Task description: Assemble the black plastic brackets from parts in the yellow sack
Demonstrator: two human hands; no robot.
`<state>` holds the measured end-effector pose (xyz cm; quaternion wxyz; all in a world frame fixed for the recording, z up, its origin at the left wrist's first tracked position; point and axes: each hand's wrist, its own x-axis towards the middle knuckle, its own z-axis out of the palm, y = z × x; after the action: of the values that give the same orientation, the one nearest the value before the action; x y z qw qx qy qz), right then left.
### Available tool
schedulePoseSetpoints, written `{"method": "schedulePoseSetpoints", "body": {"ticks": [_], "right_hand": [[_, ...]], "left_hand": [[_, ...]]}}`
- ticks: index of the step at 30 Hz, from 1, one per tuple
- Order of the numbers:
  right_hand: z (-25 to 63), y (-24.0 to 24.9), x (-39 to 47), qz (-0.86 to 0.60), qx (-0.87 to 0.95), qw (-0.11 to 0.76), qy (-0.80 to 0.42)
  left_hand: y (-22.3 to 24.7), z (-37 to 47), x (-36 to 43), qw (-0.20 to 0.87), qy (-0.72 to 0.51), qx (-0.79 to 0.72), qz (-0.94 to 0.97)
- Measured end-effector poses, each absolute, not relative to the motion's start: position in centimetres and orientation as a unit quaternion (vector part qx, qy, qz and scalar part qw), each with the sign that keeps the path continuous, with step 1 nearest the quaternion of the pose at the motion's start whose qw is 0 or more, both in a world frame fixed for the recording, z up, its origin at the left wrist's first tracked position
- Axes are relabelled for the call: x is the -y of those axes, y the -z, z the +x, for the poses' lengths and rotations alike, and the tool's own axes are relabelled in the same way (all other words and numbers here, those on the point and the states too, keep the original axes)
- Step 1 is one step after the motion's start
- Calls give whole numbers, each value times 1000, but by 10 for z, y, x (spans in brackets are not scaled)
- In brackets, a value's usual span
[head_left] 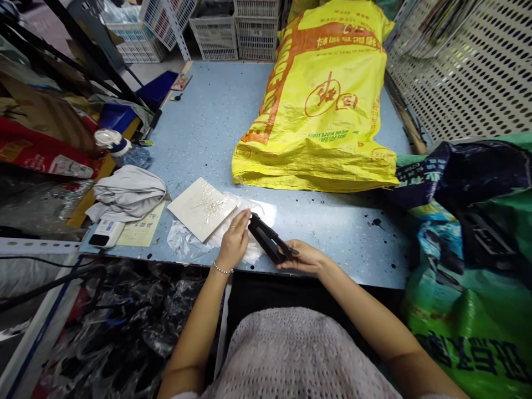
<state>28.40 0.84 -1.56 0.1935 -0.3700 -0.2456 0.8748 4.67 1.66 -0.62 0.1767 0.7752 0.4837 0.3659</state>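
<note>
Over the front edge of the blue table, my right hand (302, 256) grips the near end of a long black object (268, 238) that looks like two narrow arms lying side by side; its exact kind is unclear. The fingers of my left hand (236, 238) are pressed together at its far end, and what they pinch is too small to make out. Beside my left hand lies a square pale board (202, 209) with many tiny shiny pieces scattered on it. Crumpled clear plastic bags (187, 244) lie around and under the board and close to my left hand.
A big full yellow sack (328, 105) covers the table's back right. At the left are a grey cloth (127, 193), a white device (107, 233), a yellow paper (143, 228) and a bottle (135, 156). Green sacks (469, 316) stand at right; white crates (214, 36) stand behind.
</note>
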Motion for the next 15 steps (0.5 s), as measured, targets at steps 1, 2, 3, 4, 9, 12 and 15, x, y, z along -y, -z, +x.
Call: {"method": "schedulePoseSetpoints", "body": {"ticks": [1, 2, 3, 4, 9, 12, 15], "right_hand": [[278, 19, -11, -378, 242, 207, -869], [271, 20, -14, -390, 252, 225, -857], [265, 21, -16, -407, 281, 247, -833], [259, 19, -16, -431, 328, 270, -796], [236, -6, 11, -482, 582, 316, -573], [235, -18, 29, -322, 602, 224, -696], [238, -19, 32, -249, 572, 133, -770]], "left_hand": [[5, 50, -8, 190, -359, -450, 795], [4, 54, 1, 210, -350, -419, 811], [3, 58, 10, 232, -341, -396, 820], [3, 62, 18, 252, -335, -386, 822], [-28, 60, 58, 278, -305, -414, 812], [-68, 34, 92, 302, -259, -465, 791], [-83, -10, 125, 402, -158, -530, 730]]}}
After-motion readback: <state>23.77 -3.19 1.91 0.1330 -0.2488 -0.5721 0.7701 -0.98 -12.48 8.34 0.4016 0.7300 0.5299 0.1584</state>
